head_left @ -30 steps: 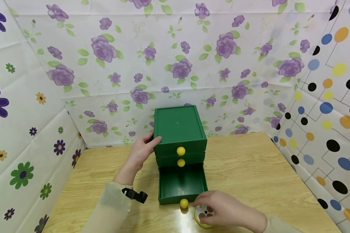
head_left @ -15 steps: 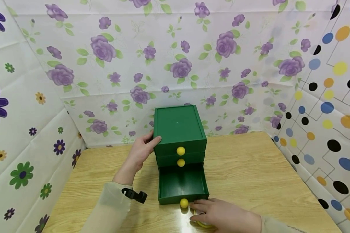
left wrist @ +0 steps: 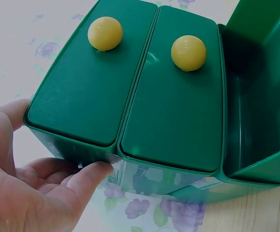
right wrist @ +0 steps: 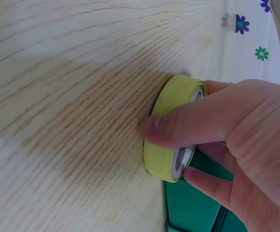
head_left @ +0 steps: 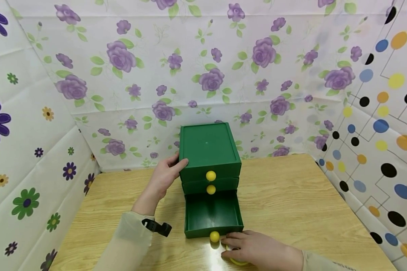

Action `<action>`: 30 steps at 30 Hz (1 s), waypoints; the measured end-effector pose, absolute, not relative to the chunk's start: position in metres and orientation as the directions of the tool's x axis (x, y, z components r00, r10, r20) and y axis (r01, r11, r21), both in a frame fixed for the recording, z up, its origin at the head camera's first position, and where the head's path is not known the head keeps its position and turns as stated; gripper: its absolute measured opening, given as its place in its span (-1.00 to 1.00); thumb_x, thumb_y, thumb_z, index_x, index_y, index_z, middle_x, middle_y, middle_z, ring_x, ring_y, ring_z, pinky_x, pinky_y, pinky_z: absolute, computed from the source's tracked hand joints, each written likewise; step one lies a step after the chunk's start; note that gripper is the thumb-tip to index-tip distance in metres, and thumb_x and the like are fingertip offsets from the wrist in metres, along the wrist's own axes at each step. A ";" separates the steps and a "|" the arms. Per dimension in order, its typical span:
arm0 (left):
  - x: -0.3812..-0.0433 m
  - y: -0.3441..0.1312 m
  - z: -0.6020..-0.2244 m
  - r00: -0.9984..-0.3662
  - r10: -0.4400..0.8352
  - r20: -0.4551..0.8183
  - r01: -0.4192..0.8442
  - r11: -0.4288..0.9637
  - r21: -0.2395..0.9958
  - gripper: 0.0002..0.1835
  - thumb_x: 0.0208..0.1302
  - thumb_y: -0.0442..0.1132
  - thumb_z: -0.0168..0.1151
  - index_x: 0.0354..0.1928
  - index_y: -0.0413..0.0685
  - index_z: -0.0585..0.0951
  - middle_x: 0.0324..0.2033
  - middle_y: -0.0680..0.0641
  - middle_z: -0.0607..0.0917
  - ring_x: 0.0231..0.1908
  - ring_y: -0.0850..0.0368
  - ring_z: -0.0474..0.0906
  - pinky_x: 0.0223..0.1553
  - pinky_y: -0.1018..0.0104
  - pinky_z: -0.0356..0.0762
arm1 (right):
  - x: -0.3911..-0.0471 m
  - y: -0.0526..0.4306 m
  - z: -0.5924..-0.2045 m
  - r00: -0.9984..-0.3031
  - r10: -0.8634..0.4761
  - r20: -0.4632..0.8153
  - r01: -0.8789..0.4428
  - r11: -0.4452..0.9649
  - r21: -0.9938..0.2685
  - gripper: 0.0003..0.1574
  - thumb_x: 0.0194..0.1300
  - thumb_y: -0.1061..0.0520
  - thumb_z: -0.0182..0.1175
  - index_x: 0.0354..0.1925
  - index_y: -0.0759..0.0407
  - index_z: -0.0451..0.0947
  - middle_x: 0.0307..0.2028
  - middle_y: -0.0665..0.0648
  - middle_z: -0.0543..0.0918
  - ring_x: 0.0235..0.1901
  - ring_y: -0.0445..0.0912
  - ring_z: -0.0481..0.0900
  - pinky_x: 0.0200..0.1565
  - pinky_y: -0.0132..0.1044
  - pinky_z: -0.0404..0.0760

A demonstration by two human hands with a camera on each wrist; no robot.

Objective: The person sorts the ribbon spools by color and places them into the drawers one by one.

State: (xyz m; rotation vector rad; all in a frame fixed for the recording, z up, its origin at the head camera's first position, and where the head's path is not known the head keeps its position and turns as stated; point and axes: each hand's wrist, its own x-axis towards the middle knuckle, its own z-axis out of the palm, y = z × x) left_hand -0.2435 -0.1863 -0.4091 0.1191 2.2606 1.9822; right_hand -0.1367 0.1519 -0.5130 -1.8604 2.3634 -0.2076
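Note:
A green drawer cabinet [head_left: 208,145] with round yellow knobs stands on the table, its bottom drawer [head_left: 213,218] pulled out and bare inside. My left hand [head_left: 162,177] holds the cabinet's left side, the thumb over the top edge and the other fingers against the side wall, as the left wrist view also shows. In front of the drawer's right corner, my right hand [head_left: 262,248] grips a roll of yellow tape [right wrist: 166,157] lying flat on the table. The thumb presses its outer rim and fingers reach across to the far side; the hand mostly covers the roll in the head view.
The two upper drawers are closed, with knobs [left wrist: 105,34] facing front. A wooden table [head_left: 291,203] spreads on both sides of the cabinet. Behind it hangs a floral sheet [head_left: 122,86]; a dotted sheet [head_left: 386,150] borders the right.
My right hand has come down over the tape roll and closed round it, covering its printed face. The left hand and the cabinet stay put.

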 end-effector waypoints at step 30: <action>-0.242 -0.186 -0.408 -0.987 0.156 -0.044 -0.025 0.123 0.992 -0.20 0.65 0.01 0.20 0.70 -0.14 0.12 0.67 -0.17 0.14 0.59 -0.13 0.19 0.52 -0.07 0.32 | -0.138 0.153 -0.478 -0.249 -0.966 -0.068 -0.926 0.258 -0.277 -0.17 0.46 -0.04 0.46 0.57 -0.20 0.40 0.44 0.05 0.49 0.32 -0.11 0.51 0.11 -0.41 0.65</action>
